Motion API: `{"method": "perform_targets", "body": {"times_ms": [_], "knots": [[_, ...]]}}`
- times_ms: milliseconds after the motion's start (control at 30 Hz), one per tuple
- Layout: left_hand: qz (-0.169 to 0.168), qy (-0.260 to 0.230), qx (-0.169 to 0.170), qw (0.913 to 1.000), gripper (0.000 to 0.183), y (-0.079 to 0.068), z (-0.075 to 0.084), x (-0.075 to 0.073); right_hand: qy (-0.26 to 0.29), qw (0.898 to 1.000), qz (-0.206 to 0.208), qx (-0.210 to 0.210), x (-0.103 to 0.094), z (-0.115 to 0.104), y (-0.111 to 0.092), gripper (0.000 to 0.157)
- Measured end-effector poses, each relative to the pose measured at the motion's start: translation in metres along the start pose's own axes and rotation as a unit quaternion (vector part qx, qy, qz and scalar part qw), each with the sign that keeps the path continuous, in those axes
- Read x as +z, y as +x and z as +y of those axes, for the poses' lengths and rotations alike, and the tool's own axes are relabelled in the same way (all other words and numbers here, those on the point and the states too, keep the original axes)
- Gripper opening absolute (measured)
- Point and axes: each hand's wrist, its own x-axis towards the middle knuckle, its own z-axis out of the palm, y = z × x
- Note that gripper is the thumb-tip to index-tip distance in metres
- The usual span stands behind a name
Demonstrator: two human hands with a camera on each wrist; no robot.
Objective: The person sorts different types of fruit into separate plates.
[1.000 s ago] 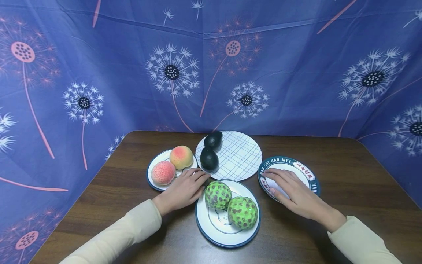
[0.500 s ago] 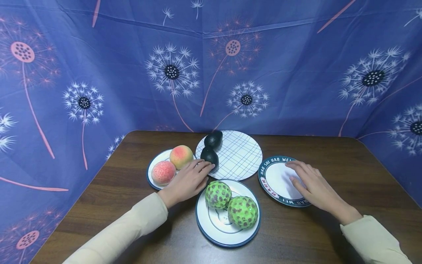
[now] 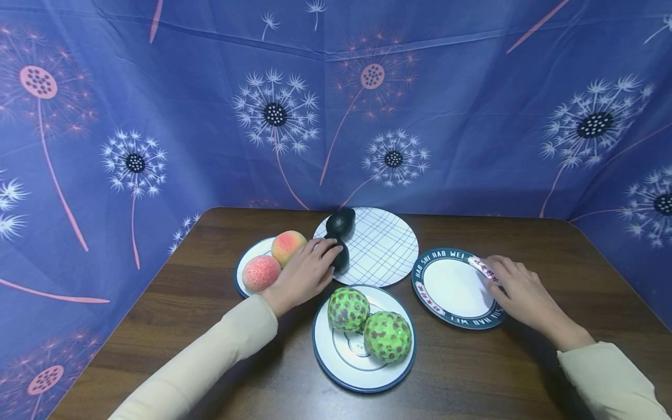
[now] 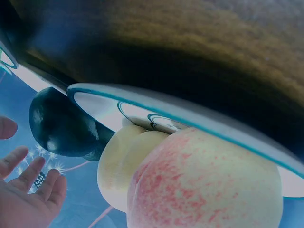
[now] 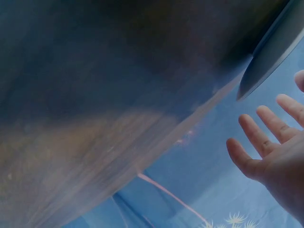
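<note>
My left hand [image 3: 304, 273] reaches over the nearer of two dark avocados [image 3: 342, 260], its fingertips overlapping the fruit in the head view. In the left wrist view that hand [image 4: 32, 194] has its fingers spread apart, with a gap to the avocado [image 4: 61, 121]. The farther avocado [image 3: 340, 222] lies just behind, both on a white oval plate with blue grid lines [image 3: 385, 245]. Over the right rim of a green-rimmed plate with lettering [image 3: 427, 273] hovers my right hand [image 3: 527, 298], fingers loosely extended and holding nothing. The right wrist view shows its fingers [image 5: 259, 134] spread.
Two peaches [image 3: 261, 273] sit on a small blue-rimmed plate [image 3: 238, 280] at the left, partly behind the left hand. Two green, brown-spotted round fruits [image 3: 387, 336] fill part of a front plate [image 3: 346, 382]. Behind the wooden table [image 3: 173, 280] hangs a blue dandelion-print cloth [image 3: 325, 116].
My left hand has moved up and right from the table by the plates to above the near avocado. My right hand has shifted right, from the lettered plate's middle to its right rim.
</note>
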Motion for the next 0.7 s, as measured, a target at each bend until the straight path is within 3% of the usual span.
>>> {"method": "perform_targets", "body": {"times_ms": [300,700], "knots": [[-0.019,-0.001,-0.026,0.9995,0.050,0.012,-0.003,0.005,-0.021,0.999,-0.031,0.032,0.002,0.009,0.001,0.045],[-0.072,0.016,-0.037,0.9966,0.057,0.022,-0.003,0.014,-0.047,0.995,-0.080,0.031,0.005,0.016,-0.001,0.049]]}}
